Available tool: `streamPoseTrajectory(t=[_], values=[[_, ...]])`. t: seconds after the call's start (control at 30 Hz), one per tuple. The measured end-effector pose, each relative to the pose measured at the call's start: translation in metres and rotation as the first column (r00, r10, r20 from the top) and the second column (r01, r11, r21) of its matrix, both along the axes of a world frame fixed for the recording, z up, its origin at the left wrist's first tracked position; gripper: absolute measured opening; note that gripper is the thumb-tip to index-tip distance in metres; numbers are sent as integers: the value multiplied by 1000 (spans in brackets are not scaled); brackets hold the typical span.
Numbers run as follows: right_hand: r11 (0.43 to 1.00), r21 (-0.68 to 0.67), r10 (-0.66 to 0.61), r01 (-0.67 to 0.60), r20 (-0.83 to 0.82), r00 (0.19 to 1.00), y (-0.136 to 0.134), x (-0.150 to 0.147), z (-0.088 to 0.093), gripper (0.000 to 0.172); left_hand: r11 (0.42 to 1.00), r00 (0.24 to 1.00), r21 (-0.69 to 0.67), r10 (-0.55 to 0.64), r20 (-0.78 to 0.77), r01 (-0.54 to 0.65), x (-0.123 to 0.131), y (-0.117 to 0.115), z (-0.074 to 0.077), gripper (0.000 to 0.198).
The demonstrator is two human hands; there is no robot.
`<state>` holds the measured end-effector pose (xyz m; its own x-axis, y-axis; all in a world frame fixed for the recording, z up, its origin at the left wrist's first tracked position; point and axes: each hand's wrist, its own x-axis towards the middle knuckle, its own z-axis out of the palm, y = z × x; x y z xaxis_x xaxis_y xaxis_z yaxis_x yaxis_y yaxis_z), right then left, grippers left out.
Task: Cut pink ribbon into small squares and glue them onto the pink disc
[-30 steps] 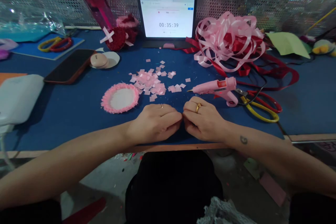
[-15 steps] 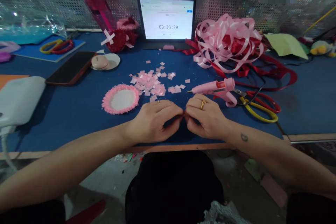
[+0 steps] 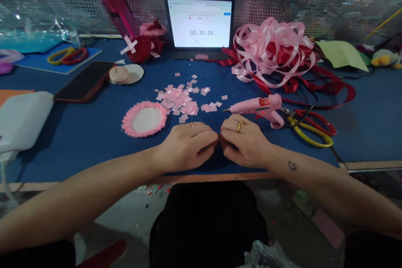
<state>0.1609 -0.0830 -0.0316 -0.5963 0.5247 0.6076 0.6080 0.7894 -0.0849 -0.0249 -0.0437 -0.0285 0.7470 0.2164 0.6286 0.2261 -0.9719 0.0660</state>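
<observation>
My left hand point(image 3: 190, 146) and my right hand point(image 3: 246, 141) meet knuckle to knuckle near the table's front edge, both with fingers curled in. Whatever they may pinch is hidden. A round white disc with a pink ruffled rim point(image 3: 144, 119) lies to the left of my left hand. Behind that hand is a scattered pile of small pink ribbon squares point(image 3: 179, 98). The pink glue gun point(image 3: 256, 106) rests on its side just beyond my right hand, its nozzle pointing left.
Red-and-yellow scissors point(image 3: 310, 132) lie right of the glue gun. Tangled pink ribbon point(image 3: 273, 50) sits behind. A tablet point(image 3: 201, 23) stands at the back. At left are a phone point(image 3: 84, 81), a white device point(image 3: 25, 119) and more scissors point(image 3: 67, 55).
The fingers of both hands have curled in a little more, narrowing the gaps beneath them. The objects on the table have not moved.
</observation>
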Motion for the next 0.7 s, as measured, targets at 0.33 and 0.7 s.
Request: streamPoseTrajectory(t=[0.33,0.7], values=[[1000,29,-9,7,56,998,-1,-2,-1,22,998,1000,70,9,-11,-8,1,-2,-3,18],[999,19,34,-35,61,998,-1,-2,-1,22,996,999,84,-20,-27,23,1,-5,0,20]])
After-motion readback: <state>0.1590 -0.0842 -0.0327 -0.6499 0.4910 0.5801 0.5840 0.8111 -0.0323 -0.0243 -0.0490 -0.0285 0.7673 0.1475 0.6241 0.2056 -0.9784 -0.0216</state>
